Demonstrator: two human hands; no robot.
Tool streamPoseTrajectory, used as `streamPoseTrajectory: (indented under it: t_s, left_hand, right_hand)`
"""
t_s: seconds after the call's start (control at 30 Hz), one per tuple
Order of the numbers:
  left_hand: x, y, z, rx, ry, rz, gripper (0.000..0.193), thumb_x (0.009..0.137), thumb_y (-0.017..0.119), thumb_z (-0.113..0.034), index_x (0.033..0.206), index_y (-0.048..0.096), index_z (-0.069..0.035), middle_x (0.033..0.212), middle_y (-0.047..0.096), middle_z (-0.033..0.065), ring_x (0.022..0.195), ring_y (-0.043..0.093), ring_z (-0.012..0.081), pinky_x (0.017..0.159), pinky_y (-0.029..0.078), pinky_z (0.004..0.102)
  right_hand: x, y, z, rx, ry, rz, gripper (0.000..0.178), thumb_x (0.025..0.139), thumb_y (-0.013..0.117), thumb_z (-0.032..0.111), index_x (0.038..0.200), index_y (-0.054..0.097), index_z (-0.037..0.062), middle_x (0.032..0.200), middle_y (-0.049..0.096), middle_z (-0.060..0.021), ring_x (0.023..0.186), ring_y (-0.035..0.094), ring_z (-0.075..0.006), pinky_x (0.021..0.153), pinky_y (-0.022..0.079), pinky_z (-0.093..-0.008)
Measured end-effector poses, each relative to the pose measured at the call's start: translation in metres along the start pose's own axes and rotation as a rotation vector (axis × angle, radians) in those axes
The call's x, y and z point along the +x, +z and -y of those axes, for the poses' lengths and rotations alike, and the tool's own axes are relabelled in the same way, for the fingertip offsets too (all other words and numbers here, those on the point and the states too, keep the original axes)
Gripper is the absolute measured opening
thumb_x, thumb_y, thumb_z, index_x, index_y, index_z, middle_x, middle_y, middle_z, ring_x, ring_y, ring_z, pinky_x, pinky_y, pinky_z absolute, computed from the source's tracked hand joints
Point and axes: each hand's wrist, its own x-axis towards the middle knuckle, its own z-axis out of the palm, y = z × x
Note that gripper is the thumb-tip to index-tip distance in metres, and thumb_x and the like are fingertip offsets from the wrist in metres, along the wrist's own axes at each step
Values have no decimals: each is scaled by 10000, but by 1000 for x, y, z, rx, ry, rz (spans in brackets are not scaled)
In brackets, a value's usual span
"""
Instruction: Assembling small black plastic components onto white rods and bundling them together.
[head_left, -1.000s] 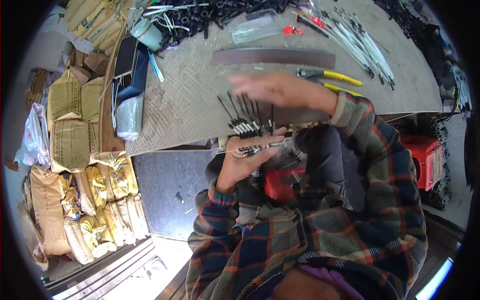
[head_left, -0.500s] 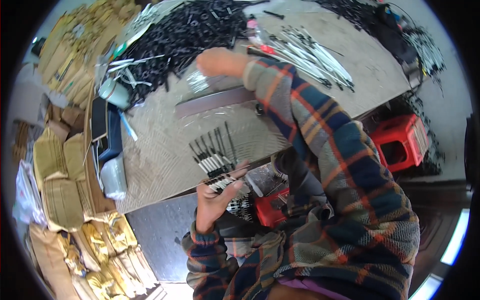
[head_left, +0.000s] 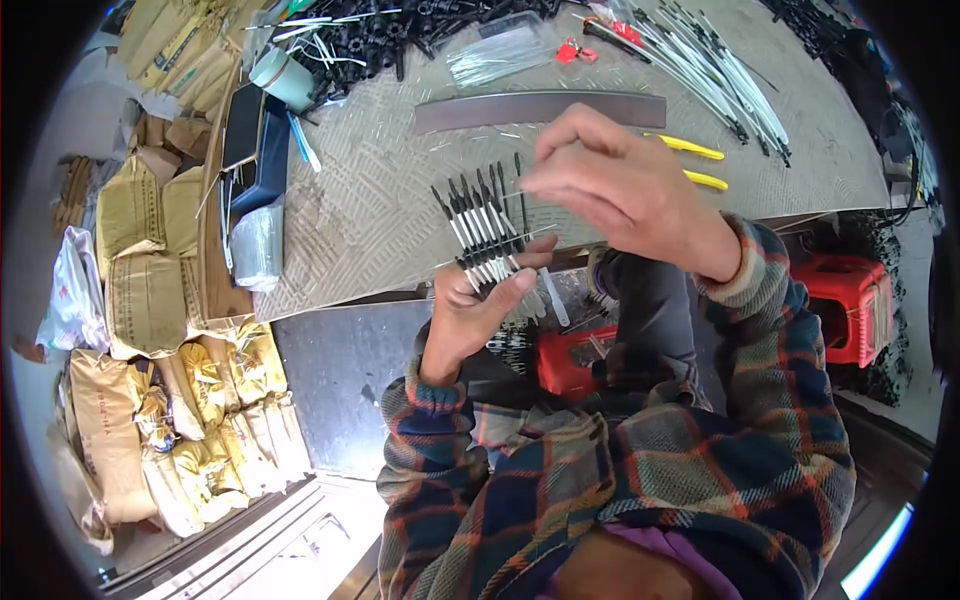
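Observation:
My left hand [head_left: 468, 318] is closed round a row of several slim black-and-white rods [head_left: 487, 232], held together over the table's near edge with their black tips pointing away. A thin pale strand [head_left: 542, 233] lies across the row. Just right of the tips, my right hand [head_left: 640, 190] has its fingers pinched, and a fine pale strip [head_left: 515, 194] seems to stick out from them. Yellow handles [head_left: 705, 182] of a hand tool show partly behind the right hand. Beyond the rods lies a long flat grey bar [head_left: 540, 108].
Thin clear strips [head_left: 500, 57] lie behind the bar, with black parts [head_left: 400, 35] heaped beyond. Long white rods [head_left: 715, 75] lie at the far right. A white cup [head_left: 284, 80] and dark blue box [head_left: 258, 150] stand left. Red stools [head_left: 845, 305] are below the table.
My right hand has come back from the clear strips to beside the rods. The head view has shifted, bringing the yellow handles into sight. My left hand keeps its hold on the rods.

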Motion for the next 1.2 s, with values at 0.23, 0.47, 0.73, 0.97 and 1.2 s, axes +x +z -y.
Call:
streamPoseTrajectory:
  t_s: [0.23, 0.47, 0.73, 0.97, 1.2]
  left_hand:
    - [1, 3, 0, -25, -32, -26, 227, 842, 577, -65, 1048, 604, 27, 1084, 604, 136, 995, 554, 165, 860, 428, 294]
    - [0, 4, 0, -42, -24, -31, 222, 843, 567, -45, 1050, 602, 30, 1077, 606, 140, 988, 556, 167, 860, 426, 296]
    - [0, 3, 2, 11, -9, -28, 221, 846, 571, -68, 1049, 611, 7, 1076, 613, 111, 969, 564, 141, 837, 441, 275]
    - [1, 0, 3, 35, 49, -7, 218, 842, 571, -65, 1043, 613, 7, 1065, 617, 118, 968, 575, 154, 839, 448, 286]
    - [-1, 2, 2, -18, 29, -49, 208, 843, 577, -77, 1024, 619, 16, 1055, 621, 120, 953, 569, 141, 841, 439, 279]
  right_hand:
    - [-3, -1, 9, -100, 110, 12, 300, 706, 588, -1, 965, 639, 142, 784, 479, -23, 551, 462, -117, 442, 354, -232]
    - [-4, -5, 8, -120, 109, 42, 318, 672, 609, 19, 964, 643, 141, 749, 458, -21, 545, 472, -118, 438, 357, -229]
    - [7, -5, 4, -128, 45, 65, 227, 664, 629, 42, 869, 662, 133, 671, 457, -21, 539, 500, -149, 435, 367, -269]
    - [26, -11, 3, -67, 46, 183, 123, 668, 675, 71, 783, 644, 98, 624, 460, -34, 500, 498, -191, 438, 366, -298]
    - [33, -7, -3, 140, 188, 285, 148, 728, 645, 61, 875, 648, 64, 619, 532, -62, 474, 468, -181, 440, 354, -292]
